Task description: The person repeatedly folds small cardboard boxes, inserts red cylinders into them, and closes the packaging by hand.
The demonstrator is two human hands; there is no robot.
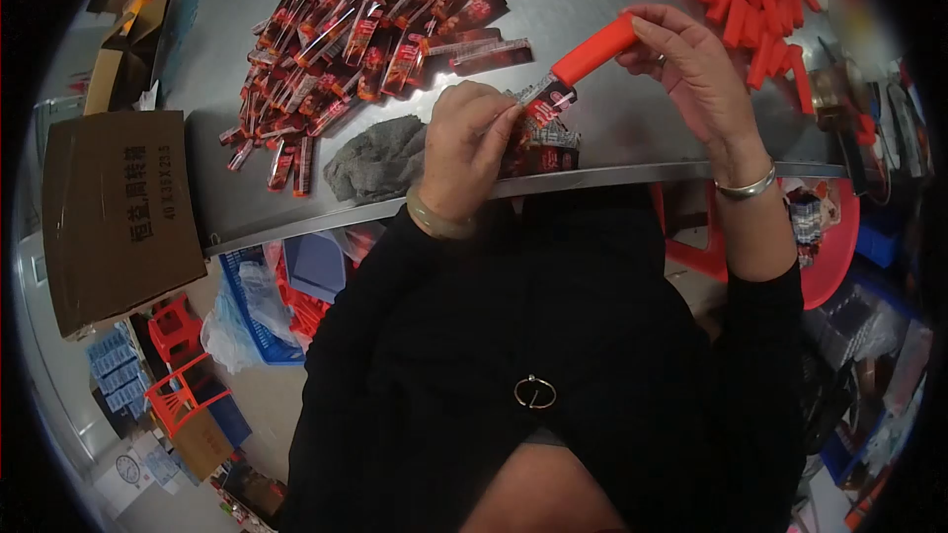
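Observation:
My right hand [696, 79] grips a plain red oblong piece [594, 48] by its upper end, thumb and fingers closed around it. The lower end of that piece meets a printed wrapper [541, 101]; whether it sits inside the wrapper I cannot tell. Closed on the wrapper, my left hand [462, 148] is near the table's front edge. Below it lie more flat printed wrappers [553, 153], partly covered by the hand. A crumpled grey cloth [375, 160] is just left of my left hand.
A large pile of filled-looking dark red printed packs [365, 25] spreads over the metal table [222, 49]. Several loose red pieces [741, 0] are heaped at the back right. A cardboard box [118, 217] stands at the left edge, and a pink-red basin [839, 247] is below right.

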